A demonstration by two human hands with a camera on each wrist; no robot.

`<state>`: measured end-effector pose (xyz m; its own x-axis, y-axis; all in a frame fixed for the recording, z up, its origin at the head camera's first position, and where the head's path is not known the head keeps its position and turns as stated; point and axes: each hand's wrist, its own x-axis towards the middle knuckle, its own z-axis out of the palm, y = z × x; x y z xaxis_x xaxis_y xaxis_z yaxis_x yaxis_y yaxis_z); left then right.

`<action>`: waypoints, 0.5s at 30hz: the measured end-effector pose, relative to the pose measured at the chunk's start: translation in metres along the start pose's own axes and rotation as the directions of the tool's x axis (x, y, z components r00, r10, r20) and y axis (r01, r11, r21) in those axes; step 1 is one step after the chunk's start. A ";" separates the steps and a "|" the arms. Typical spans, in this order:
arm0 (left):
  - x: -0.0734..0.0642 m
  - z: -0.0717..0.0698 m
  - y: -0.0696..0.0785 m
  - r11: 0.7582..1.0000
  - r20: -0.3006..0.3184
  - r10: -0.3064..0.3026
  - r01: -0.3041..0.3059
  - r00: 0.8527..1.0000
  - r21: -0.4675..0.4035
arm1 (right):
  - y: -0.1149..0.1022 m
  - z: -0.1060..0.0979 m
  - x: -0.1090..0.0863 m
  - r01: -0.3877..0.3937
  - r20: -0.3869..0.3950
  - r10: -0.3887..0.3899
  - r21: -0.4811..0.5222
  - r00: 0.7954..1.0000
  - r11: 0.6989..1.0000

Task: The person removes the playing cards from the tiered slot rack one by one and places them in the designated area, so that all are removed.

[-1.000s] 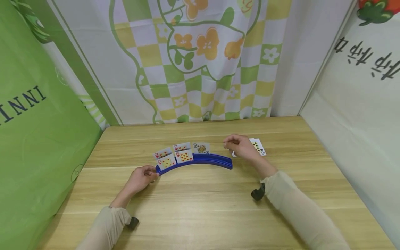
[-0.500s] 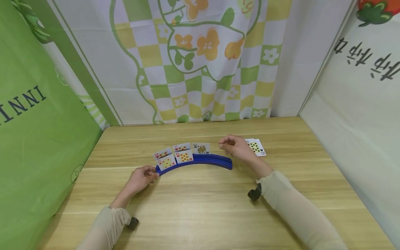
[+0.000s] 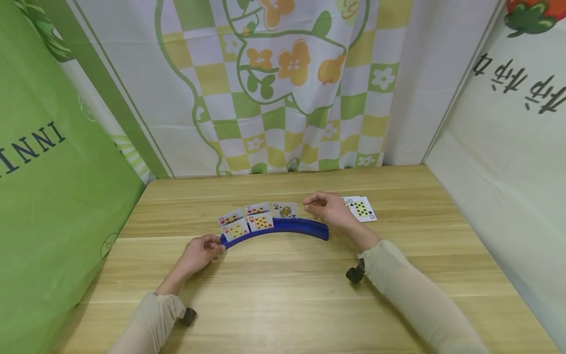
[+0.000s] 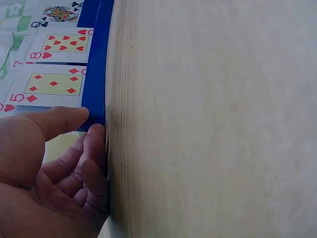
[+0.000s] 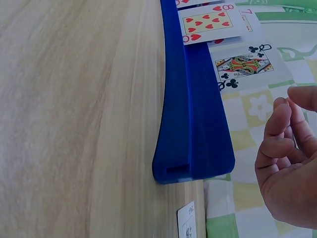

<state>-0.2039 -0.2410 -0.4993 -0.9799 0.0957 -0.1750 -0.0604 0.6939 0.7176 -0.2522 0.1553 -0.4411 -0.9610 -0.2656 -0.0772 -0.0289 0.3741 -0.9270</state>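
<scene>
A curved blue card holder stands on the table. My left hand pinches its left end between thumb and fingers, plain in the left wrist view. The five of diamonds and eight of hearts stand in its front row. Behind them are a partly hidden heart card, the seven of hearts and the queen of clubs. My right hand hovers right of the queen, thumb and fingertips close together. In the right wrist view no card shows in its fingers.
Loose cards, the ten of spades uppermost, lie right of the holder, partly covered by my right hand. A patterned curtain hangs behind the wooden table. A green sheet and a white one flank it.
My right hand has moved left from the loose cards towards the queen of clubs, uncovering more of those cards. My left hand and the card holder have stayed put.
</scene>
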 end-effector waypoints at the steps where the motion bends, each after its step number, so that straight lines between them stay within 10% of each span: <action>1: 0.000 0.000 0.000 1.000 0.002 -0.003 0.003 1.000 -0.001 | -0.001 0.001 0.000 0.001 0.002 -0.001 -0.001 1.000 1.000; 15: -0.002 0.000 0.002 1.000 0.001 0.002 -0.002 1.000 0.007 | -0.005 0.012 0.007 0.010 0.013 -0.010 0.016 1.000 1.000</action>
<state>-0.2022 -0.2401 -0.4971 -0.9798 0.0975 -0.1747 -0.0576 0.6987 0.7131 -0.2551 0.1411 -0.4416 -0.9570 -0.2807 -0.0725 -0.0340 0.3569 -0.9335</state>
